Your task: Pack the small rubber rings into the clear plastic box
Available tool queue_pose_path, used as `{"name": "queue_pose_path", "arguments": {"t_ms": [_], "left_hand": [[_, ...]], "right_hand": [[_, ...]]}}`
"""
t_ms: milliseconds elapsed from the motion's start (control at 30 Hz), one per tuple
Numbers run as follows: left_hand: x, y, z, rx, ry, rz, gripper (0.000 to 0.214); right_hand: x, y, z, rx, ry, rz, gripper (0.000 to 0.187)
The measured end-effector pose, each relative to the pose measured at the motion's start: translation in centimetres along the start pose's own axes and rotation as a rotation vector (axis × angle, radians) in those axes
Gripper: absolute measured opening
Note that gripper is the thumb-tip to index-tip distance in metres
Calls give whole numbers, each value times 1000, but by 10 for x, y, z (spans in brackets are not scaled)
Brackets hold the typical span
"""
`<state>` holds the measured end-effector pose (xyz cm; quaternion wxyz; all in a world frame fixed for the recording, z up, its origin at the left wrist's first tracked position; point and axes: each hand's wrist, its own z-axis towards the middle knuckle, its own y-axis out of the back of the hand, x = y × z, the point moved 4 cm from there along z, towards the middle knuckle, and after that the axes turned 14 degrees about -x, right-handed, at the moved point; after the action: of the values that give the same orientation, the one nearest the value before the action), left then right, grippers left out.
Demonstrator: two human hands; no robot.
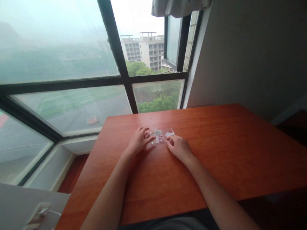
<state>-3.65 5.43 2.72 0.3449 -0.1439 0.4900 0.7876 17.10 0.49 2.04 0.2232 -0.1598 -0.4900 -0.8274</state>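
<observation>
A small clear plastic box [157,136] lies on the reddish-brown table, its compartments holding several tiny ring-like and shiny pieces. Its see-through lid [171,131] seems to be folded out to the right, with a small whitish piece [168,134] showing on it. My left hand [140,141] grips the box's left side, thumb along the near edge and fingers toward the far edge. On the other side, my right hand [179,147] has its fingers curled closed at the near edge of the lid. Its fingertips are partly hidden, and the small pieces are too tiny to name.
The wooden table [224,152] extends around both hands, its far edge near the window frame [126,80]. A grey wall [230,53] rises at the right. Wall sockets [32,226] with plugged-in cables are at the lower left, below table height.
</observation>
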Motion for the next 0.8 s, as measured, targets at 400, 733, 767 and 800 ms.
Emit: {"name": "queue_pose_path", "arguments": {"t_ms": [400, 733, 767, 800], "left_hand": [[-2, -4, -2, 134, -87, 32, 67], [-15, -3, -5, 84, -100, 57, 59], [-16, -4, -5, 80, -105, 56, 60], [-17, -4, -6, 77, -111, 56, 59]], "right_hand": [[-22, 10, 5, -171, -108, -162, 31], [-9, -3, 6, -123, -1, 316, 46], [-5, -4, 4, -88, 48, 323, 47], [-1, -4, 3, -58, 98, 320, 48]]}}
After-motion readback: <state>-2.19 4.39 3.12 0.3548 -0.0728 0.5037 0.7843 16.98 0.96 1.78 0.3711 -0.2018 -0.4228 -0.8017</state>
